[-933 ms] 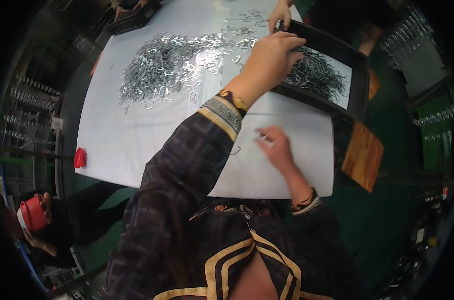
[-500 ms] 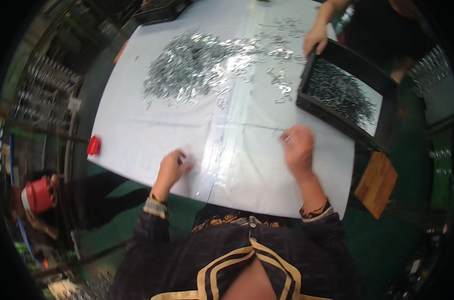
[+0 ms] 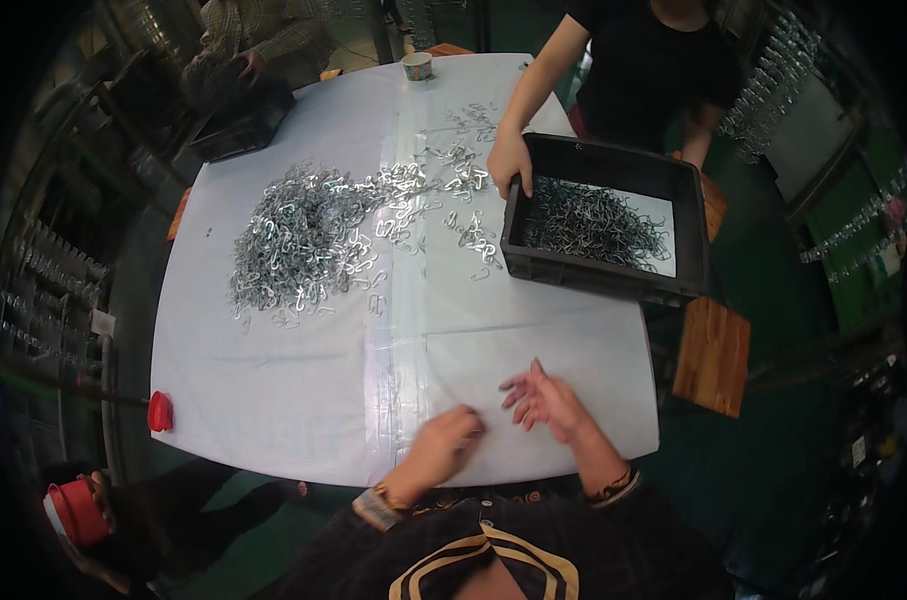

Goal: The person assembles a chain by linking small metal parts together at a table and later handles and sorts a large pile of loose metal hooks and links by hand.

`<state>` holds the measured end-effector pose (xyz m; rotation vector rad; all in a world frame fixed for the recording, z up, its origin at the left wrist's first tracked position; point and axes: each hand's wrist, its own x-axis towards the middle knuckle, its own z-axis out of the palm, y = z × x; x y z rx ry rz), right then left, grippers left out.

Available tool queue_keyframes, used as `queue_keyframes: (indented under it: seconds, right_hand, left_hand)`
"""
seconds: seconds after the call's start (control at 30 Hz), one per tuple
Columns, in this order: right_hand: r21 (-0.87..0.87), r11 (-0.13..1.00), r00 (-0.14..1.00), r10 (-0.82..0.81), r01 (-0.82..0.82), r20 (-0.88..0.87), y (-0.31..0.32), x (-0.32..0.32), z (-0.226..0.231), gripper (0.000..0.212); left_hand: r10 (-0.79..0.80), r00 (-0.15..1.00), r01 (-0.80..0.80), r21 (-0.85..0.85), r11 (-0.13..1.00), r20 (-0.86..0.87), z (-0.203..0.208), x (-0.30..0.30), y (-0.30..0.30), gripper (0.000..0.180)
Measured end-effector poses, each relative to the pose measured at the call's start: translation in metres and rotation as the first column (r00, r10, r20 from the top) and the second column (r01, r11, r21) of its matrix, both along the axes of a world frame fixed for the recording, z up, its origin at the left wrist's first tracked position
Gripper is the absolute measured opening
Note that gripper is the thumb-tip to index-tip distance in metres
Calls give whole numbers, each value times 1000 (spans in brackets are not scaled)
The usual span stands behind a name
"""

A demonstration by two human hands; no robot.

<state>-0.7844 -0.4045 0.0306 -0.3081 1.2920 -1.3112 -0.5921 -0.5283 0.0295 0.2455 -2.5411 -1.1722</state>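
My left hand [image 3: 441, 450] is over the near edge of the white-covered table [image 3: 273, 400], its fingers curled in. What it holds, if anything, is hidden. Just to its right, my right hand [image 3: 547, 402] has its fingers apart and nothing seen in them. Farther off lies a heap of small shiny metal hooks [image 3: 298, 235], bent like an S, with loose ones trailing to the right. A black plastic crate [image 3: 593, 278] at the table's right side holds many darker metal hooks [image 3: 593, 220]. A co-worker's hand [image 3: 510, 160] grips the crate's left end.
A small red object [image 3: 160, 411] sits at the table's left corner. At the far edge stands a paper cup [image 3: 416, 67]. Another black crate [image 3: 245, 122] is at the far left, near another person. A wooden stool [image 3: 711, 357] is at the right; someone holds a red container [image 3: 78, 512] at lower left.
The view has shifted, so more of the table's far side shows. My hands have come closer together, the left moving right. My right hand has gone from curled to spread.
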Motion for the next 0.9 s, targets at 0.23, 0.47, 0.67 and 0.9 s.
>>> queue_keyframes:
  seconds: [0.23,0.47,0.67,0.9]
  right_hand:
    - [206,766,679,-637,608,365,64,21,-53,46]
    - [-103,853,148,-205,511,-967,96,-17,-80,19]
    - [-87,931,-96,-56,356,-994,83,-7,-81,21]
    - [63,914,-163,139,401,-977,77,-3,-74,38]
  left_hand:
    - [-458,887,425,-287,859,-56,-29,-92,68,21]
    - [-194,965,166,-160,973,-177,-39,-69,71,27]
    - [331,936,-344,-112,932,-124,-60,2,-14,34]
    - [765,573,-814,-308,492,-294,-41,57,-258,69]
